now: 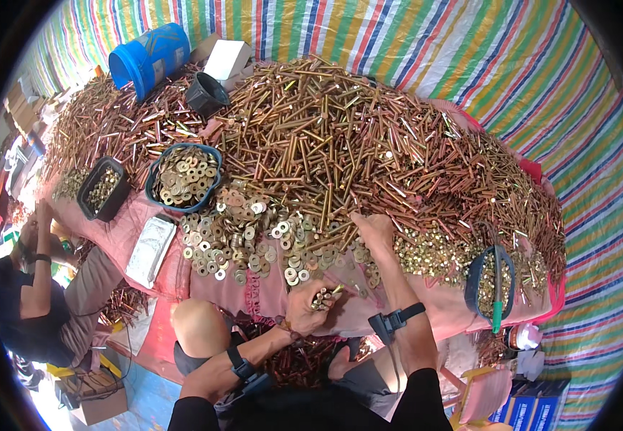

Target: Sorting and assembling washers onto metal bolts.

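Observation:
My left hand (310, 307) is closed round a small bundle of brass-coloured metal bolts (323, 297), their ends pointing up, above the near edge of the pink cloth. Farther off and to the right, my right hand (374, 231) reaches to the near edge of a large heap of long metal bolts (340, 136). Its fingers are curled in at the bolts; what they grip is hidden. Flat round washers (243, 233) lie spread to the left of my right hand, and a pile of small nuts (433, 255) to its right.
A blue-rimmed basin of washers (216, 185), a dark tub of nuts (115, 202) and a white packet (151, 251) sit left. A blue bucket (146, 61) and black pot (207, 95) lie behind. At right, a green-handled tool (497, 312) rests across a nut basin (478, 291). Another person (35, 302) sits left.

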`<state>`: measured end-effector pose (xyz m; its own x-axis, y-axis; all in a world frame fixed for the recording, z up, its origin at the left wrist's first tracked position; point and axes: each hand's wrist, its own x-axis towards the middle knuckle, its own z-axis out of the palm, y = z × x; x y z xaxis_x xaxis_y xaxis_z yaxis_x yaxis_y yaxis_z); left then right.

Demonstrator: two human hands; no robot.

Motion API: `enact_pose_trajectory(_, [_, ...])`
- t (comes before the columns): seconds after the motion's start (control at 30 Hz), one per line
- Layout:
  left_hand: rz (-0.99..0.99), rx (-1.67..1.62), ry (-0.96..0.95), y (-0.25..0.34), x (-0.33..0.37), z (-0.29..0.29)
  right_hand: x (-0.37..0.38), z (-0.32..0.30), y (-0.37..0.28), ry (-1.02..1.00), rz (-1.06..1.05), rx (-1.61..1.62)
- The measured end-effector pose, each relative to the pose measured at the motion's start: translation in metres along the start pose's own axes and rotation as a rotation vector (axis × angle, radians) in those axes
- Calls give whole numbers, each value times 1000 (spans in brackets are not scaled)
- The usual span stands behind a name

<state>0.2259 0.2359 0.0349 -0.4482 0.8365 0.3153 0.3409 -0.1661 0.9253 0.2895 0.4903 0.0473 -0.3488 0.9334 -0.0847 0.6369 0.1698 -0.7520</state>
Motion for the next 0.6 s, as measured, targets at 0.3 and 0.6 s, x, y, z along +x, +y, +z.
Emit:
enact_pose_trajectory(0.3, [70,11,16,-8,-3,-4,-55,-30,-67,114,-465,399])
enact_pose_trajectory(0.6, [-18,-97,-16,-5,-4,-6,-74,-28,-70,-174,-906,-516])
